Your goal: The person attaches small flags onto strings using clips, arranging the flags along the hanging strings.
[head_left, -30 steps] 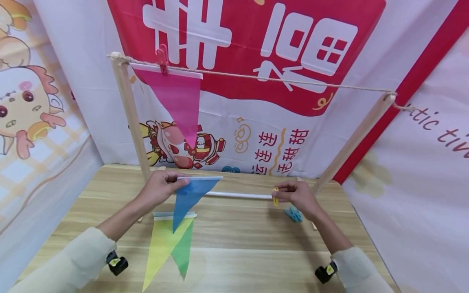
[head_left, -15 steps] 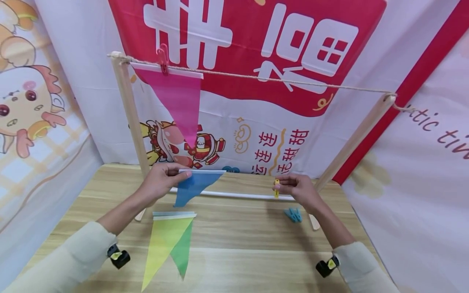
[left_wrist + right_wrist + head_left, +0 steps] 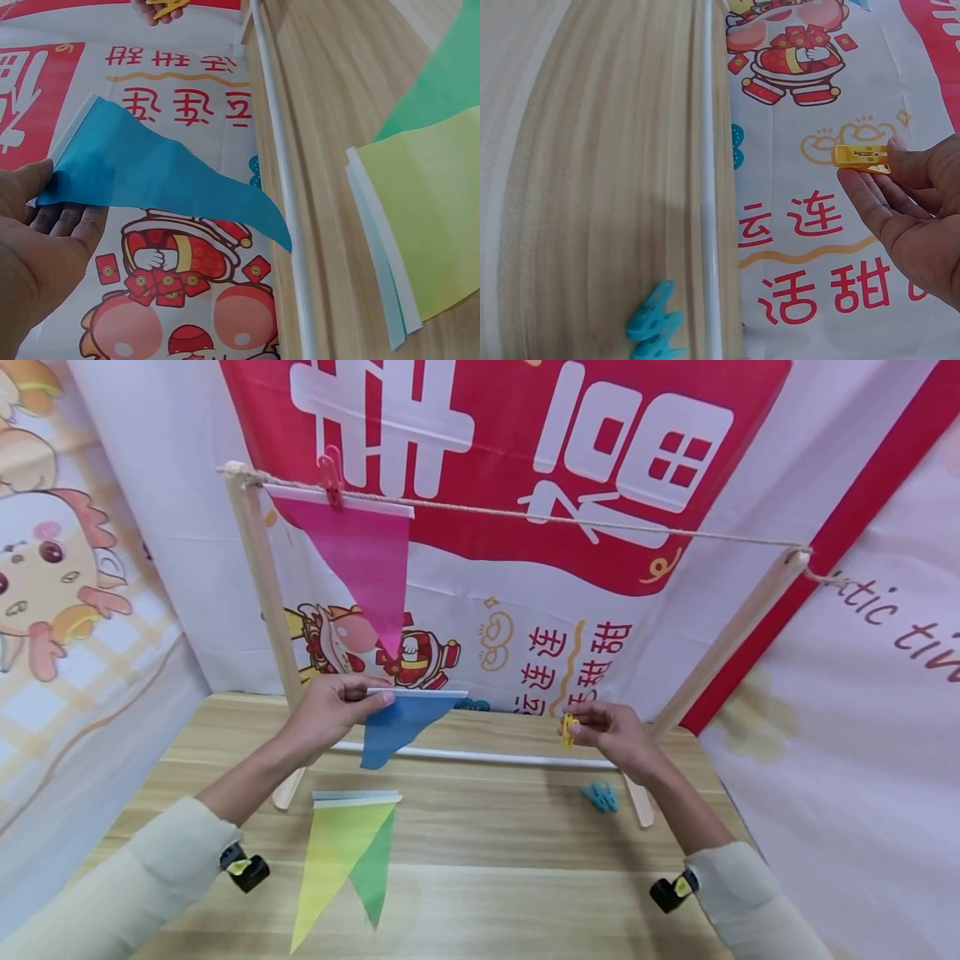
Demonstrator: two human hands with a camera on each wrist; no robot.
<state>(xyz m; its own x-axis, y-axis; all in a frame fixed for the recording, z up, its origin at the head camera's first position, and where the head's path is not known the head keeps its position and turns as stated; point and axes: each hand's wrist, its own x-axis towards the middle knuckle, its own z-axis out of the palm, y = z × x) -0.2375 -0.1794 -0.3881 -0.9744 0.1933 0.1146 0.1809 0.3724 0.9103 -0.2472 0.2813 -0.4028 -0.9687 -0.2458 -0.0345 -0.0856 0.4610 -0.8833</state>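
1. left hand (image 3: 330, 706): thumb and fingers pinch the left end of the white top edge of the blue flag (image 3: 405, 722).
2. blue flag: held above the table (image 3: 525, 893), below the string (image 3: 562, 518) and apart from it; its lower tip is bent.
3. right hand (image 3: 618, 739): thumb and fingertips grasp one end of the yellow clip (image 3: 567, 731); the other end points away from the palm.
4. yellow clip: held above the table, to the right of the blue flag and well apart from it.
5. blue clips (image 3: 600, 796): lie together on the table, below the right hand in the head view.
6. yellow flag (image 3: 330, 860): lies flat on the table, partly over the green flag (image 3: 375, 877); both tips point toward the person.
7. white rod (image 3: 495, 758): runs crosswise, low between the left post (image 3: 262, 568) and the right post (image 3: 738, 643).
8. string: tied to the tops of both wooden posts.
9. pink flag (image 3: 367, 552): hangs tip down at the string's left end, fastened by the red clip (image 3: 332, 477).
10. red and white banner (image 3: 480, 547): stands behind the posts.
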